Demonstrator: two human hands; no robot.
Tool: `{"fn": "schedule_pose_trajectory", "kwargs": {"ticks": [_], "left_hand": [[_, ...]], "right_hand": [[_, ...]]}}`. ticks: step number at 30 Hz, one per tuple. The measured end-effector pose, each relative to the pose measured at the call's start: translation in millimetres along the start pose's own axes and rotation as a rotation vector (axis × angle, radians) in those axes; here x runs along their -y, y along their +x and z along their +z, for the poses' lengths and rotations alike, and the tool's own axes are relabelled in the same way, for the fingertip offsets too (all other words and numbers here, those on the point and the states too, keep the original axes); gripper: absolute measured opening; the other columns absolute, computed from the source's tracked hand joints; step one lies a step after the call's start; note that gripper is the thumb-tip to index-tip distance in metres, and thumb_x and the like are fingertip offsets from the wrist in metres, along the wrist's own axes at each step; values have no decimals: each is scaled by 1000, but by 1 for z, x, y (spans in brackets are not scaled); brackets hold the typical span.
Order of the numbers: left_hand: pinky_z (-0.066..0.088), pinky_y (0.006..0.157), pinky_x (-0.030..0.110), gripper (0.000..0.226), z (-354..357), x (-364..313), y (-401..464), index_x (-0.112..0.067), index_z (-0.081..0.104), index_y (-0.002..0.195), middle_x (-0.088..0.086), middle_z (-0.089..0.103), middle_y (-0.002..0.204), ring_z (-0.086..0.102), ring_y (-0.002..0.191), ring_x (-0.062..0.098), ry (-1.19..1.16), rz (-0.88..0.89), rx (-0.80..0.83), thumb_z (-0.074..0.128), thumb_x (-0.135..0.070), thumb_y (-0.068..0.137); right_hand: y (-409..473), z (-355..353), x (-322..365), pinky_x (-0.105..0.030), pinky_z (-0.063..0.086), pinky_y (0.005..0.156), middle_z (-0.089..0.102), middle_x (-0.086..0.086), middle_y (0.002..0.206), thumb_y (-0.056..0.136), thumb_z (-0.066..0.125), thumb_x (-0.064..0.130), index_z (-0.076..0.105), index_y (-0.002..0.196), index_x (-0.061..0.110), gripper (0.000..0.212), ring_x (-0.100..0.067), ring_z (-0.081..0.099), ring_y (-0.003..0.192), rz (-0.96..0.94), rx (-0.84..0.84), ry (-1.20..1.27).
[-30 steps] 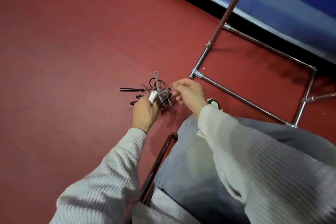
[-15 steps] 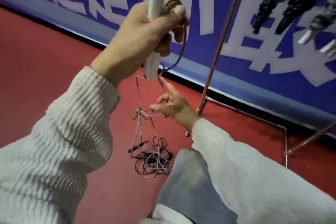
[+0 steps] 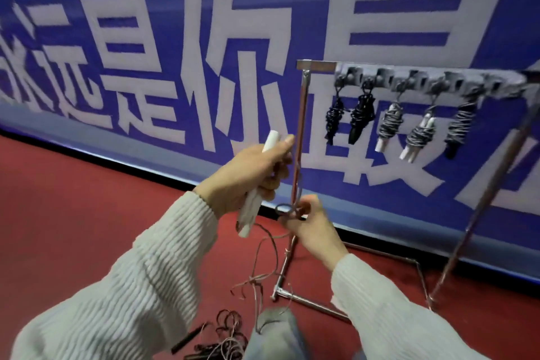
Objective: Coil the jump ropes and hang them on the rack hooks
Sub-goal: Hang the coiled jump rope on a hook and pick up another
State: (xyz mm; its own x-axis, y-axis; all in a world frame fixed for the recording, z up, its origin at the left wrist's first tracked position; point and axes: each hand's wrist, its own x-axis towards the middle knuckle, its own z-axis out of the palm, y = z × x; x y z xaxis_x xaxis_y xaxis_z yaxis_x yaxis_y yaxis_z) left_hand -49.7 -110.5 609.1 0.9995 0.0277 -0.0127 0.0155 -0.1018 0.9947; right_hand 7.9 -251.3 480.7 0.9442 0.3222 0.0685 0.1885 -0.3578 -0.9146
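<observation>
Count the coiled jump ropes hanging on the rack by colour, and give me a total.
Black-handled bundles: 3, at the left end, next to it, and the rightmost.
White-handled bundles: 2, the third and the fourth.
Total hanging on the rack: 5.

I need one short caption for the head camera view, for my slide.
Left hand grips white rope handles, right hand pinches the cord; five coiled ropes hang on the rack.
</observation>
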Motion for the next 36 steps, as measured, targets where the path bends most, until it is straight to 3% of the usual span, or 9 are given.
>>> {"fn": "schedule_pose_trajectory", "kwargs": {"ticks": [3, 5, 7, 10, 16, 21, 26, 30, 36], "left_hand": [[22, 54, 28, 51, 22, -8, -9, -13, 51, 90, -2, 38, 66, 18, 59, 16, 42, 8, 237, 45, -63, 97], [23, 54, 27, 51, 36, -11, -8, -14, 49, 89, -1, 36, 68, 19, 56, 14, -62, -14, 320, 44, -65, 95], [27, 51, 24, 50, 44, -12, -3, -18, 48, 83, -1, 34, 67, 25, 49, 11, -120, -37, 269, 47, -67, 93], [28, 44, 20, 52, 47, -8, 7, -21, 43, 81, -1, 29, 66, 24, 48, 10, -186, -41, 132, 53, -70, 90], [32, 47, 22, 35, 67, 18, 21, -16, 49, 95, -4, 33, 64, 30, 53, 11, -404, 37, -70, 55, -50, 101], [46, 63, 28, 34, 78, 30, 24, -11, 54, 93, 0, 56, 72, 52, 68, 15, 5, 264, -263, 51, -43, 104], [45, 52, 25, 20, 90, 60, 5, -20, 63, 113, 19, 66, 99, 60, 76, 16, -50, 150, -40, 63, -34, 98], [57, 60, 35, 18, 86, 71, 7, -9, 61, 103, 7, 73, 84, 73, 79, 28, -71, 156, -232, 53, -26, 105], [22, 40, 21, 21, 55, 63, 8, -12, 52, 100, -3, 35, 62, 25, 46, 10, -218, -44, -64, 48, -32, 106]], "right_hand": [[-14, -18, -10, -31, 55, 91, 37, 13, 145, 72, 88, 24, 36, 141, 48, 90, -2, 52, 120, -142, 120, 74], [-22, -26, -10, -31, 51, 98, 53, -6, 146, 73, 85, 26, 52, 140, 40, 76, -12, 60, 119, -179, 305, 212], [-31, -30, -5, -30, 55, 87, 72, -22, 107, 83, 74, 19, 72, 113, 18, 30, -24, 70, 91, -191, 336, 451], [-42, -40, 2, -27, 45, 48, 41, -3, 54, 80, 65, 28, 61, 84, 14, 15, -15, 40, 46, -68, 109, 717], [-52, -56, 20, -37, 57, 76, 73, -6, 102, 90, 70, 34, 56, 127, 24, 41, -21, 70, 84, -127, 261, 477], [-53, -46, 17, -28, 45, 50, 65, 6, 67, 99, 62, 20, 63, 102, 16, 5, -3, 53, 48, -130, 166, 231], [-52, -49, 18, -36, 49, 68, 73, 1, 78, 98, 53, 35, 67, 105, 22, 20, -21, 65, 69, -134, 29, 97], [-48, -59, 9, -30, 54, 77, 74, 10, 82, 90, 67, 35, 72, 97, 22, 16, -8, 69, 78, -97, 80, 76], [-40, -98, -10, -22, 31, 54, 43, 13, 53, 102, 57, 34, 66, 78, 16, 31, -3, 38, 49, -7, -184, 237]]}}
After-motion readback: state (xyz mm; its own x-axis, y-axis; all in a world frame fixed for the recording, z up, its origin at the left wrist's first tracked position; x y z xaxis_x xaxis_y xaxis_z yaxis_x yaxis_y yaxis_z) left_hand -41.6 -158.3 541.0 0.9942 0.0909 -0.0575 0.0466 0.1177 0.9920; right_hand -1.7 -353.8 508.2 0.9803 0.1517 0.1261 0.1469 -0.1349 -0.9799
